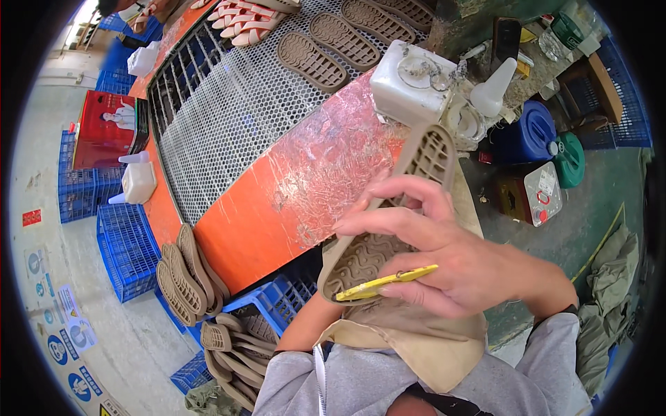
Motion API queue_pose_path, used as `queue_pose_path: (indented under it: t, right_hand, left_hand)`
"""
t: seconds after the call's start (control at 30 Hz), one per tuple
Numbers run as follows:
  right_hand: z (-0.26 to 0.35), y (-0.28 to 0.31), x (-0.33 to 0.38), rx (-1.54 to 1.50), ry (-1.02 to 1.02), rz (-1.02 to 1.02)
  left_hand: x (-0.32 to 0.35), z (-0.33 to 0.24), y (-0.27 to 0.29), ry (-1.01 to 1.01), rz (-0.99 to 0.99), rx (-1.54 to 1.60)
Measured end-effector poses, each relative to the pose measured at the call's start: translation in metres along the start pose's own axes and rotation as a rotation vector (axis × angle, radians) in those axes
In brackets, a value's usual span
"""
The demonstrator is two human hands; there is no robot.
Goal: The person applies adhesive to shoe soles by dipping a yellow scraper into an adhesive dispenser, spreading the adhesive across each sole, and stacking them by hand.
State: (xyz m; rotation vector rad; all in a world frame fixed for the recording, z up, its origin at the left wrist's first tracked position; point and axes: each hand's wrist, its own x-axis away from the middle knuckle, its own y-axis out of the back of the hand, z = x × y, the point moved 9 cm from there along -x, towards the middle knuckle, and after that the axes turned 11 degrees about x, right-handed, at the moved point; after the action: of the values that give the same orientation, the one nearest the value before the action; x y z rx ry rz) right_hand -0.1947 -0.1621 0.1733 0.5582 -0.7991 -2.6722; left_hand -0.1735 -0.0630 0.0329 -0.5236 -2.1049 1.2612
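A brown shoe sole (340,272) is held up tilted in front of me, its patterned, ribbed face toward me. My left forearm (305,326) runs up behind it. Most of my left hand (362,201) is hidden there; blurred fingertips show along the sole's left edge. Over the sole's middle is my right hand (444,260), its thumb and fingers closed on a slim yellow tool (395,276). The tool's tip lies at the near rim of the sole; its exact kind is unclear.
An orange table (243,229) with a perforated metal sheet (236,118) bears several soles (312,59) and strappy sandals (243,21). A white container (409,83) stands on its right edge. More soles (182,281) and blue crates (128,246) are at left; jugs (531,132) stand at right.
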Motion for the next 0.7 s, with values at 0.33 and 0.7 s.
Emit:
queue_pose_path:
  t: [0.33,0.7]
  right_hand:
    - [-0.009,0.017,0.001,0.081,0.087,0.248]
    - [-0.055,0.046,0.048,0.083,0.017,0.259]
  left_hand:
    - [0.005,-0.012,-0.014,0.133,0.254,-0.336]
    - [-0.011,0.013,-0.031,0.27,0.501,-0.647]
